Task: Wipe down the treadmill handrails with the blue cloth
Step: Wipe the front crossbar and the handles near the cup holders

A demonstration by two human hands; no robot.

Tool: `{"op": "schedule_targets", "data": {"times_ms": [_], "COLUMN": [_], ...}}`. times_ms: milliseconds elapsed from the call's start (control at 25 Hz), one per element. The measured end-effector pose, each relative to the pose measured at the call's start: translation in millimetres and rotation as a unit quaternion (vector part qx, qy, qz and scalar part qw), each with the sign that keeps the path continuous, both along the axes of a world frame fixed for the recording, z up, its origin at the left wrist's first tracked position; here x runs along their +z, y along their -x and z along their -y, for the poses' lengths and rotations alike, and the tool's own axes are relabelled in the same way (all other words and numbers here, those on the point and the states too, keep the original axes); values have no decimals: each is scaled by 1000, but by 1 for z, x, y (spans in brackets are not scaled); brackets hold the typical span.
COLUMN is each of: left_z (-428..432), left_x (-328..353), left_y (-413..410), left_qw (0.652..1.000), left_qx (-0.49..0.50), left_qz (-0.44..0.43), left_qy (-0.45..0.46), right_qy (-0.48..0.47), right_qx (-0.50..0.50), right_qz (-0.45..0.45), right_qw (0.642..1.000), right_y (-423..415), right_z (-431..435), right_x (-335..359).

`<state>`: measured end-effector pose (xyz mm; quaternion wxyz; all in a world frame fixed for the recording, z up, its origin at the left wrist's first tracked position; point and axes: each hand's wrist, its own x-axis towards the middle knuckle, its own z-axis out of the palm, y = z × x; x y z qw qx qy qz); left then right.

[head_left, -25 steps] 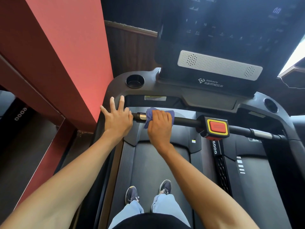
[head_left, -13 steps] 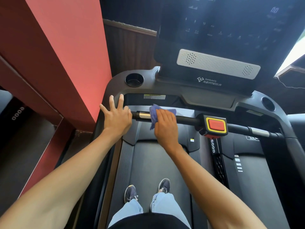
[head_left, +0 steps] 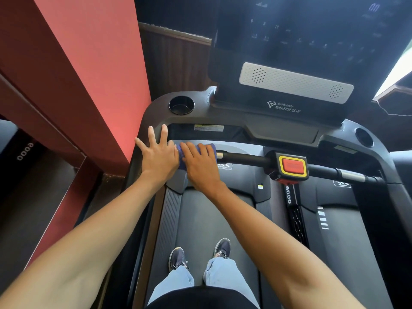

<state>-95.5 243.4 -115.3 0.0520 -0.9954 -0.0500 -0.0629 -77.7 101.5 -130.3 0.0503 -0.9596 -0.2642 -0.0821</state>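
Our right fingers [head_left: 196, 150] are curled over the blue cloth [head_left: 213, 148], pressing it down around the left end of the front handrail [head_left: 243, 157]; the cloth shows as a purple-blue edge just beyond the fingertips, and again in the narrow slot between our two hands. Our right hand [head_left: 200, 166] covers most of it, so we cannot tell how far it wraps under the bar. Our left fingers [head_left: 158, 136] are spread wide and lie flat on the grey console frame [head_left: 156, 112], holding nothing (the thumb side of our left hand [head_left: 159, 157] touches the cloth and the right hand). To the right of our right fingers the bar runs bare, first a short metal band, then black grip, up to the red stop button [head_left: 292, 166] in its yellow surround. Beyond our left fingertips sits the round cup holder [head_left: 181, 105]. Below both hands lies the belt [head_left: 200, 224], with our shoes [head_left: 177, 257] on it.
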Motion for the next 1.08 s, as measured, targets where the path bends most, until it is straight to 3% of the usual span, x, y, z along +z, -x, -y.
{"op": "schedule_targets", "data": {"times_ms": [240,400,560,680,880,1080], "left_z": [-1,0,-1,-2,-3,-2], "left_x": [0,1,0,-1,1,0], "left_y": [-2,-1,-1,-2,-2,-1], "left_qw": [999,999,1000,1000,999,999], "left_qx": [5,8,1,-2,-3,-2], "left_qz": [20,20,7,14,19,23], "left_qy": [28,25,1,18,32,25], "right_qy": [-10,-44,-44,8,45,27], "right_qx": [-58,-106,-21,40,-41,-89], "right_qz": [52,42,-8,-1,28,15], "right_qw": [997,993,999,999,998,996], "right_y": [4,3,2,-8,3,5], "right_z": [67,33,-17,10,82,49], "right_x": [8,7,0,5,7,2]}}
